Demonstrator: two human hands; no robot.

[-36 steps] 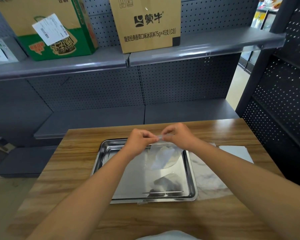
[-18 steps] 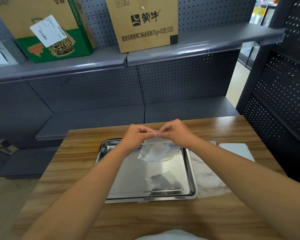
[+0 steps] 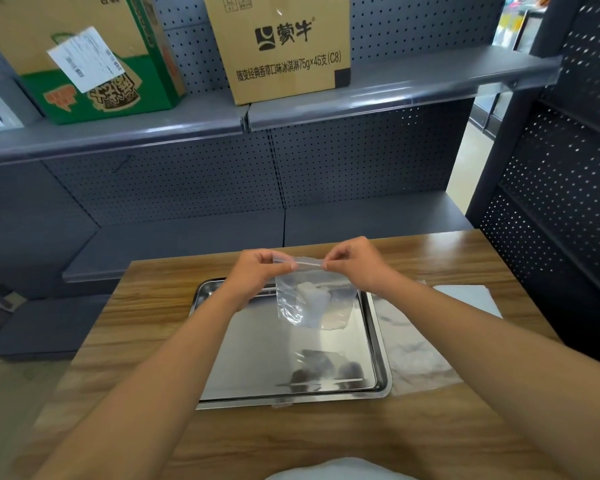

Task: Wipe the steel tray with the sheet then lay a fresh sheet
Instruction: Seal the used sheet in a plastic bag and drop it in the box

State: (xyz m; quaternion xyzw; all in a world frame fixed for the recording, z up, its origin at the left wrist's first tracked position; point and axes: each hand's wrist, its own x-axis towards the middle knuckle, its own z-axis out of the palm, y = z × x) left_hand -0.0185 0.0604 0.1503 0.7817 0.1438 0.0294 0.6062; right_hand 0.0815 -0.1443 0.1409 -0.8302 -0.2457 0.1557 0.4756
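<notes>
From the head view, your left hand [image 3: 257, 271] and your right hand [image 3: 355, 263] are raised together above the far end of the shiny rectangular steel tray [image 3: 222, 327]. Each hand's fingers [image 3: 284, 268] are curled in a pinch on the top edge of a small clear plastic bag [image 3: 312, 299], left at its left corner, right at its right corner. The bag hangs down from that edge over the tray's far half, and something pale and whitish shows inside it; what it is cannot be told. The tray lies flat on the wood-grain desk [image 3: 160, 306], with its long sides running away from you. Just right of the tray, a translucent sheet [image 3: 416, 355] lies flat on the desk, touching the tray's right rim. Further right of the tray, near the desk's edge, is a flat white sheet [image 3: 468, 297]. Beyond the tray, a grey shelf [image 3: 395, 88] carries a brown cardboard box [image 3: 284, 46] and a green and tan carton [image 3: 94, 57].
</notes>
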